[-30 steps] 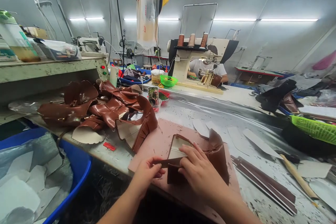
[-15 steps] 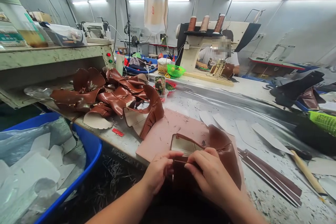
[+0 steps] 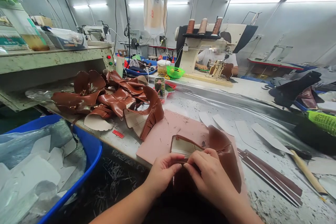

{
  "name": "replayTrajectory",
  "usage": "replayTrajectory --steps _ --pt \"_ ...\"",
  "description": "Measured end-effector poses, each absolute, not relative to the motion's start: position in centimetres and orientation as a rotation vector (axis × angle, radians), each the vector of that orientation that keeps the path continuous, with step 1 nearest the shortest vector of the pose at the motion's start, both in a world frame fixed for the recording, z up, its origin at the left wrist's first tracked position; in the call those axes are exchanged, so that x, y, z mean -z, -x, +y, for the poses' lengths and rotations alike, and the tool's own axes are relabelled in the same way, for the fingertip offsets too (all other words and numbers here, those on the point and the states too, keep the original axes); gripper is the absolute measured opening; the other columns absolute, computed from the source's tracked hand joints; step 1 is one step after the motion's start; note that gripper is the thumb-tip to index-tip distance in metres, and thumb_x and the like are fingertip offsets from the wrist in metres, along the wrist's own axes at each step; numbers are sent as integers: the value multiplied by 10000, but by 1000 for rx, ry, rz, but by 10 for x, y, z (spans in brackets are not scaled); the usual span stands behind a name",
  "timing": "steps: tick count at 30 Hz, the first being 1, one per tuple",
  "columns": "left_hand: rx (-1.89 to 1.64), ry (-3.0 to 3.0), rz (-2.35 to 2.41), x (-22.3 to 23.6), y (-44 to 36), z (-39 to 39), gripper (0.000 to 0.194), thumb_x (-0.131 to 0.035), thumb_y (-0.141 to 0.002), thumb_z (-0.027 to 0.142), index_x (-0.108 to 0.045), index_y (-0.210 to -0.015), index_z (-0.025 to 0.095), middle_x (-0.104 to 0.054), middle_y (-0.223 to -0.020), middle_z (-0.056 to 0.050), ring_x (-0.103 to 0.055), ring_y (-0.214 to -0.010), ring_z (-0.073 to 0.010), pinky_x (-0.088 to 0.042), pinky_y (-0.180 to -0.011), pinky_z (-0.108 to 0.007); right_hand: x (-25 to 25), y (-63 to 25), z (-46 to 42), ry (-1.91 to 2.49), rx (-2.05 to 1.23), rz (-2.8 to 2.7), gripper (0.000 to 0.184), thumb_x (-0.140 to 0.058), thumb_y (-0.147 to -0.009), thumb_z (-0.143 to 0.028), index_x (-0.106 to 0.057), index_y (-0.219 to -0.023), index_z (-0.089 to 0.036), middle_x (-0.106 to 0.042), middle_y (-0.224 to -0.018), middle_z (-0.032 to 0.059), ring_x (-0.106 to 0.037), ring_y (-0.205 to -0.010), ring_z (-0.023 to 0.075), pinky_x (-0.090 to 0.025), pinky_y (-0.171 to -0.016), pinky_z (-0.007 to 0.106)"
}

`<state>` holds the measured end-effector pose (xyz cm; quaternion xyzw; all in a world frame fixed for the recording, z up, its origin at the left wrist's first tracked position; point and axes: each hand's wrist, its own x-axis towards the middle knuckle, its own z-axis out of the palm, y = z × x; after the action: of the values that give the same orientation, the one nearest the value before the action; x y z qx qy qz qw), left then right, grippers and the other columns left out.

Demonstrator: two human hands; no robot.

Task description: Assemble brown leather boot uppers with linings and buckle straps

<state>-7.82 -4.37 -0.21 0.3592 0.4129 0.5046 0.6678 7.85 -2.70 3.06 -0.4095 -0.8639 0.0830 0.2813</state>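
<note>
A brown leather shoe upper (image 3: 223, 157) with a pale lining lies on a pink mat (image 3: 168, 129) at the near edge of the bench. My left hand (image 3: 161, 173) pinches its near edge from the left, fingers closed on the leather. Beside it, touching, my right hand (image 3: 210, 178) presses and grips the same edge from the right. Both hands cover the near part of the piece.
A heap of brown leather uppers (image 3: 110, 101) lies to the left on the bench. A blue tub (image 3: 86, 178) with plastic and pale cut pieces stands at lower left. Dark strips (image 3: 270, 175), a wooden-handled tool (image 3: 306, 171) and pale cut shapes (image 3: 244, 129) lie right. A person sits behind a sewing machine (image 3: 210, 45).
My hands have drawn together on the near edge of the leather piece, pulling it slightly toward me. The view shifted a little to the left.
</note>
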Motion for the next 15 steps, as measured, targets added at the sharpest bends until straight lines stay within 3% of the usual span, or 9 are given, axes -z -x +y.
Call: replayTrajectory --steps 4,9,15 --pt "-1177 -740 921 5 76 -48 269 -748 -583 263 -687 -823 157 -698 -850 -55 -600 -867 -205 -430 -824 -311 -36 -87 -25 1140 -182 -2392 155 -481 -812 -202 -428 -667 -202 -585 -871 46 -536 -724 174 -359 -752 378" --pt "-1010 -711 869 0 85 -41 363 -767 -546 264 -682 -885 167 -683 -843 -39 -584 -805 -162 -413 -753 -257 -38 -97 -22 1166 -269 -2460 206 -492 -819 -221 -382 -646 -204 -486 -593 -40 -493 -595 139 -312 -853 447" --pt "-611 -1091 1071 -19 97 -23 175 -724 -540 269 -668 -626 127 -551 -523 39 -457 -522 -85 -355 -557 -209 -41 -98 -27 1165 -300 -2396 180 -525 -778 -200 -398 -651 -203 -490 -625 -38 -493 -624 139 -295 -877 456"
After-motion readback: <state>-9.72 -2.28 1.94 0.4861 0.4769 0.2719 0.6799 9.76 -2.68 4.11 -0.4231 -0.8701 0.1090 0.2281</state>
